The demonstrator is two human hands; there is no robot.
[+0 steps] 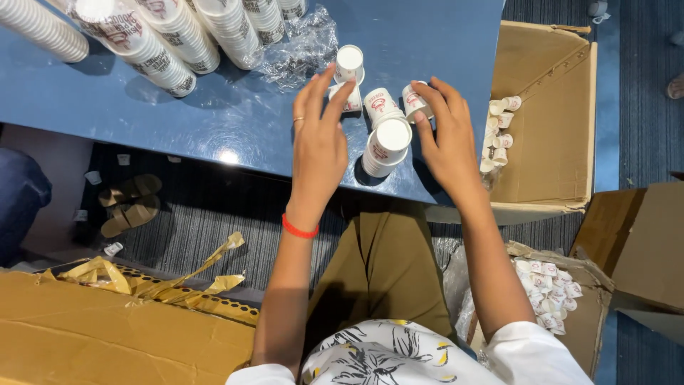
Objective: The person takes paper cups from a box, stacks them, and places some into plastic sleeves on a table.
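Now four small paper cups [381, 107], left hand [319, 150] open, right hand [445, 139] fingers touching one.

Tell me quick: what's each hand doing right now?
Left hand: open, fingertips touching an upturned paper cup.
Right hand: open, fingers around another small cup.

Bare blue table [235, 125] lies open at nine o'clock of the left hand [318, 142], toward the near edge. At twelve o'clock, small paper cups [381, 107] crowd between it and the right hand [445, 139]. Long lying cup stacks [164, 39] and crumpled clear plastic wrap [303, 43] block the far left. At three o'clock an open cardboard box [552, 128] butts against the table's end.
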